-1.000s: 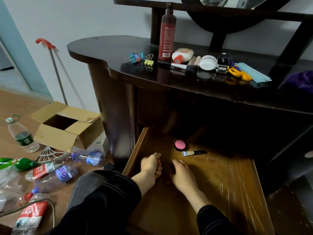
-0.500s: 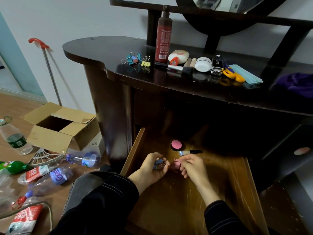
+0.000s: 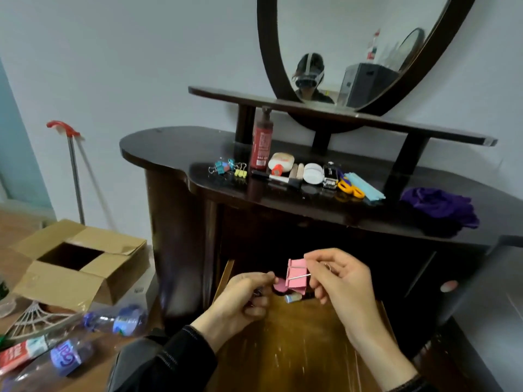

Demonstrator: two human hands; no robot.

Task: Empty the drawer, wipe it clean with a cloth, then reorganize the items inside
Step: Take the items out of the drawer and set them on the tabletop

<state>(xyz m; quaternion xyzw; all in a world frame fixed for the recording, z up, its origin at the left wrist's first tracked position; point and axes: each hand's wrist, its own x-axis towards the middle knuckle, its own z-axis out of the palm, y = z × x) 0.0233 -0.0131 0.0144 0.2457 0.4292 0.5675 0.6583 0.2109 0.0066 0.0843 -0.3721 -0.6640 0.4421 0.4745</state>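
Pink and boxy, the binder clip [image 3: 297, 274] hangs in the air above the back part of the open drawer [image 3: 297, 352], nearer its left wall than its right. The right hand [image 3: 338, 281] pinches it: thumb and forefinger close on the silver wire handle. That wire runs roughly level, out to the right, while the clip's body stands taller than wide, its long axis nearly upright with a slight lean.

The left hand [image 3: 243, 299] sits just beside the clip, at the drawer's left wall, with its fingers curled tight round a small dark thing [image 3: 257, 292], of which only a sliver shows.

Under the clip, on the drawer floor at the back, lie a round pink compact [image 3: 278, 286] and a short silver-tipped tube [image 3: 291, 298], close together. From the hands to the near edge the drawer shows bare, scratched wood between its two side walls.

Above, the dark counter [image 3: 169, 148] overhangs the drawer. A row of things runs along its middle: coloured binder clips [image 3: 229, 168], a tall red bottle [image 3: 261, 145], a white bottle [image 3: 280, 161], a makeup brush [image 3: 276, 178], a white round jar [image 3: 312, 174], yellow scissors [image 3: 349, 188] and pale blue strips [image 3: 368, 189]. A purple cloth [image 3: 441, 206] lies bunched toward the right end. The rounded left end shows glossy bare wood.

On the floor left of the drawer are an open cardboard box [image 3: 76, 264] and plastic bottles [image 3: 113, 323] lying on their sides.
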